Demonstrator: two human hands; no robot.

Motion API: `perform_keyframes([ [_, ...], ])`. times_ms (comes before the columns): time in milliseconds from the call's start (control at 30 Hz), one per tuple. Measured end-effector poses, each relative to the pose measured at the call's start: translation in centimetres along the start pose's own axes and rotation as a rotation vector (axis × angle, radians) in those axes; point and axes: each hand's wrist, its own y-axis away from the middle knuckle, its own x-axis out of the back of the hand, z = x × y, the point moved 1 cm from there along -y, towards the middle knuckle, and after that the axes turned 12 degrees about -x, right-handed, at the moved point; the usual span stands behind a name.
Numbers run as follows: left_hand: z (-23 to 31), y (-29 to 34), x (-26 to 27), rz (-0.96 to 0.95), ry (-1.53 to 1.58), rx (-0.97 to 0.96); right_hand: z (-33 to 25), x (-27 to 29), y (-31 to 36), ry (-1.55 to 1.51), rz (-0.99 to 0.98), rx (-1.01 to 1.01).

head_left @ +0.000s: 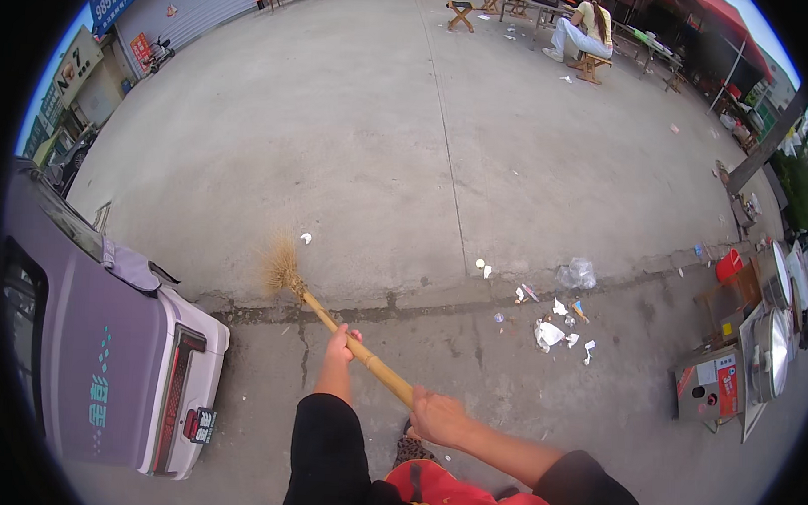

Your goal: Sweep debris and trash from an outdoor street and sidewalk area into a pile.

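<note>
Broom (319,308) in both hands, slanting forward over the concrete (337,125), bristles (281,266) at the far-left end, just beside a white scrap (306,238). Left hand (339,342) closed round the handle (382,373) partway toward the bristles; right hand (439,418) wrapped round the near end. Contact between bristles and concrete unclear. Well to the right, white paper (548,334) and a clear bag (578,274) on the ground. On the left, a van (120,358); far right, boxes (711,388); beyond, a person (590,23) on a stool (592,67).

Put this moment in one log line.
Left fingers: gripping yellow bamboo broom handle, nearer tan bristles; right fingers: gripping handle, farther back; at right: crumpled white litter
</note>
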Motion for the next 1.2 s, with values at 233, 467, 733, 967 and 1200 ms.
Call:
perform_keyframes([
  [233, -12.7, -1.4, -4.6, -0.208, -0.295, 0.246, 4.9, 1.8, 3.8, 0.042, -0.004, -0.463],
  [467, -28.8, 17.5, -7.5, -0.424, -0.61, 0.587, 5.7, 3.9, 22.4, -0.046, 0.221, -0.908],
  [733, -39.9, 29.6, -3.5, -0.724, -0.944, 0.744, 7.1, -7.1, 37.3, -0.429, 0.252, -1.208],
  [967, -43.6, 30.2, -0.9, -0.503, -0.916, 0.704, 13.4, -3.2, 43.8, -0.397, 0.347, -0.95],
  [1200, -49.7, 35.7, -1.8, -0.504, -0.826, 0.787, 20.4, -2.9, 49.1, -0.208, 0.388, -0.882],
])
